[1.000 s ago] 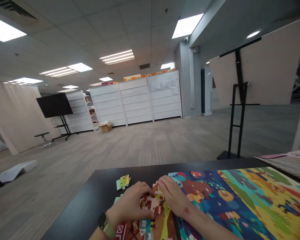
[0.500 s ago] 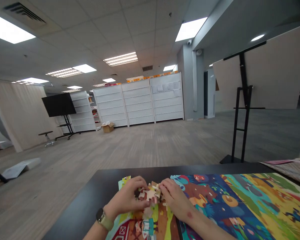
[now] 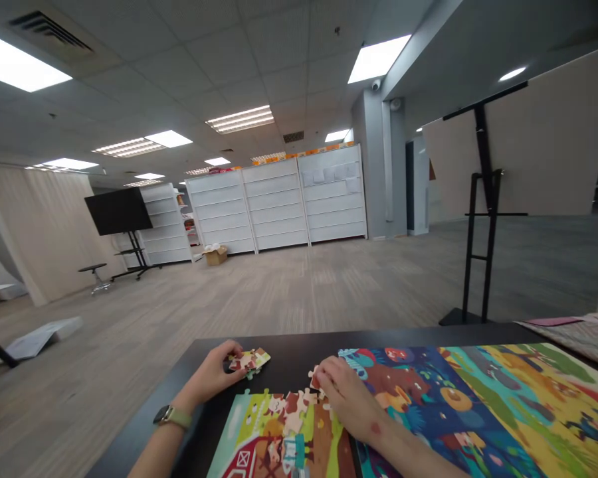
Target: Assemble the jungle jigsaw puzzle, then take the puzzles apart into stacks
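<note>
A partly assembled farm jigsaw puzzle (image 3: 244, 431) lies on the dark table, with a red barn and a figure in teal trousers. Beyond its far left corner, my left hand (image 3: 216, 372) curls its thumb and fingers around a small heap of loose puzzle pieces (image 3: 252, 360). My right hand (image 3: 343, 393) is at the puzzle's far right corner, fingertips pinching a reddish-brown puzzle piece (image 3: 313, 377). That piece is partly covered by the fingers. Whether it touches the assembled part, I cannot tell.
Two colourful picture sheets, a dark blue one (image 3: 428, 405) and a yellow-green one (image 3: 543, 392), lie to the right. Patterned fabric (image 3: 583, 335) rests at the far right. The black table's (image 3: 279, 342) far edge faces a carpeted floor with a stand (image 3: 478, 265) and white shelves (image 3: 274, 206).
My left hand has moved left and away from the puzzle, together with the heap of pieces, uncovering the puzzle's upper part. My right hand stays nearly in place, a piece now visible at its fingertips.
</note>
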Tool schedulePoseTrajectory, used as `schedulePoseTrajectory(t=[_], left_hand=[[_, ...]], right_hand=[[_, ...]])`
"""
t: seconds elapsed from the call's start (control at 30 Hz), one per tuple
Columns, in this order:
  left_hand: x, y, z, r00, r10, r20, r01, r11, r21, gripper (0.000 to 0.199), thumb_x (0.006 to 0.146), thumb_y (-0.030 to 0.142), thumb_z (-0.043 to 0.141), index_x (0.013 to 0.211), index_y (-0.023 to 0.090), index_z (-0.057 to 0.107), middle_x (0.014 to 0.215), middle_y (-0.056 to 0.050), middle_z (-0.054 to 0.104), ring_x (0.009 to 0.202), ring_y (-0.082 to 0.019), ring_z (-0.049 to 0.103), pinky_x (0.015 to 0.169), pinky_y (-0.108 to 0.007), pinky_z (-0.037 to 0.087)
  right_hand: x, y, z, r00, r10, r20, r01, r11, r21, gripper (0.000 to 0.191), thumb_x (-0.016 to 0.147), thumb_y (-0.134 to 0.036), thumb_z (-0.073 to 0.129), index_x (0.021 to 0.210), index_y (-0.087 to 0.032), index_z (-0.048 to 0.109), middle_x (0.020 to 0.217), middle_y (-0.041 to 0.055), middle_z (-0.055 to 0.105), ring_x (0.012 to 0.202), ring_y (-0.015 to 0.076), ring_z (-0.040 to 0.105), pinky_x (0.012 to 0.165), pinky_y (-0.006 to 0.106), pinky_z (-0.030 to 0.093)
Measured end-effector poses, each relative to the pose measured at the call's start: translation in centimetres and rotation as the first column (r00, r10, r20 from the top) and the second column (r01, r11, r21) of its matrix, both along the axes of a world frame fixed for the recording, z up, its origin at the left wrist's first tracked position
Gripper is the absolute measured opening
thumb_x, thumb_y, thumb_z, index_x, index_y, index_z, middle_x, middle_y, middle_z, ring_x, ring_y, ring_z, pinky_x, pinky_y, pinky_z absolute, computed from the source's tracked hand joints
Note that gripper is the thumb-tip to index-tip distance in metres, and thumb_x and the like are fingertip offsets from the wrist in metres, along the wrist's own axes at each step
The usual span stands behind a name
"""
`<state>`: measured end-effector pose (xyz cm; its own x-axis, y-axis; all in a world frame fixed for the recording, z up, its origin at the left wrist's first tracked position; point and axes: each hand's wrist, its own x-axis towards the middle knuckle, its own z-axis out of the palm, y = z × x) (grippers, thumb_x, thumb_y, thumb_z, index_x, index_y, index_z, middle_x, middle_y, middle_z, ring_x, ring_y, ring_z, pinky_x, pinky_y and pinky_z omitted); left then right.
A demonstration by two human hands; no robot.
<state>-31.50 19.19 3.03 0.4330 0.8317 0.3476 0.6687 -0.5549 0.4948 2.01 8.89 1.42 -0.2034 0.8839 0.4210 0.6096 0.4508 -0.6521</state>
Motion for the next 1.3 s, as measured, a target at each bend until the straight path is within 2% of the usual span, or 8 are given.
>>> schedulePoseTrajectory(t=[0.27,0.37,0.57,0.73,0.83,1.03,1.2,1.3], left_hand=[[-0.1,0.1,0.2,0.999,0.02,0.026,-0.019,0.998,-0.058,0.027,0.086,0.046,0.062,0.093,0.02,0.065,0.099,-0.005,0.072,0.096,-0.023,0.066,0.088,-0.033,0.053],[1.3,-0.1,0.1,0.999,0.036,0.032,-0.035,0.999,-0.022,0.031,0.09,0.048,0.054,0.1,0.021,0.064,0.104,-0.008,0.07,0.101,-0.025,0.065,0.09,-0.034,0.051],[4.9,-0.8,-1.8,0.993,0.111,-0.037,-0.11,0.994,0.012,0.022,0.083,0.041,0.066,0.093,0.022,0.059,0.098,-0.003,0.066,0.092,-0.024,0.063,0.083,-0.034,0.045],[5.5,-0.9,-2.2,0.989,0.141,-0.044,-0.14,0.99,0.011,0.022,0.086,0.042,0.063,0.093,0.022,0.056,0.093,-0.001,0.066,0.085,-0.022,0.062,0.081,-0.032,0.045],[4.6,-0.6,-1.9,0.992,0.117,-0.04,-0.117,0.993,0.005,0.026,0.092,0.045,0.055,0.101,0.021,0.059,0.103,-0.006,0.068,0.088,-0.023,0.064,0.08,-0.033,0.048],[3.3,-0.1,-1.8,0.989,0.12,-0.089,-0.122,0.993,-0.008,0.051,0.095,0.045,0.048,0.139,0.02,0.054,0.139,-0.014,0.058,0.127,-0.03,0.055,0.105,-0.042,0.042],[5.1,-0.7,-2.4,0.969,0.195,-0.154,-0.195,0.981,0.012,0.062,0.089,0.049,0.06,0.146,0.026,0.05,0.15,-0.011,0.05,0.137,-0.035,0.045,0.109,-0.049,0.036],[6.2,-1.0,-2.6,0.953,0.253,-0.165,-0.251,0.967,0.032,0.061,0.09,0.052,0.058,0.145,0.026,0.053,0.145,-0.012,0.053,0.13,-0.036,0.05,0.104,-0.05,0.038]], right_hand=[[0.0,-0.3,0.4,1.0,0.004,-0.001,-0.004,1.0,0.005,0.034,0.105,-0.025,0.035,0.08,-0.02,0.057,0.091,0.0036,0.062,0.091,0.0196,0.058,0.085,0.035,0.044],[0.0,-0.2,0.4,1.0,0.003,0.002,-0.003,1.0,0.006,0.033,0.105,-0.025,0.036,0.08,-0.02,0.058,0.09,0.0031,0.063,0.09,0.0193,0.057,0.084,0.034,0.044],[-0.1,-0.1,0.2,1.0,0.002,0.02,-0.002,1.0,0.003,0.033,0.105,-0.025,0.036,0.08,-0.02,0.057,0.09,0.0035,0.062,0.09,0.0198,0.057,0.084,0.035,0.043],[0.0,0.1,0.1,0.999,0.011,0.031,-0.011,1.0,0.001,0.034,0.106,-0.026,0.034,0.08,-0.02,0.056,0.089,0.0036,0.061,0.089,0.0197,0.056,0.084,0.034,0.043],[0.0,0.1,0.0,0.999,0.012,0.03,-0.012,1.0,-0.003,0.034,0.106,-0.025,0.034,0.08,-0.02,0.056,0.09,0.0035,0.061,0.09,0.0199,0.056,0.085,0.035,0.042],[0.0,0.2,-0.1,0.999,0.025,0.021,-0.025,1.0,-0.009,0.034,0.106,-0.026,0.035,0.082,-0.02,0.057,0.091,0.0033,0.061,0.091,0.0194,0.057,0.085,0.034,0.042],[0.0,0.1,-0.1,0.999,0.026,0.021,-0.026,1.0,-0.002,0.033,0.106,-0.025,0.034,0.081,-0.02,0.056,0.09,0.0031,0.061,0.09,0.0192,0.056,0.085,0.034,0.042],[-0.1,0.1,0.1,0.999,0.026,0.021,-0.026,1.0,0.006,0.033,0.105,-0.026,0.035,0.08,-0.02,0.056,0.09,0.003,0.061,0.089,0.0196,0.057,0.085,0.035,0.042]])
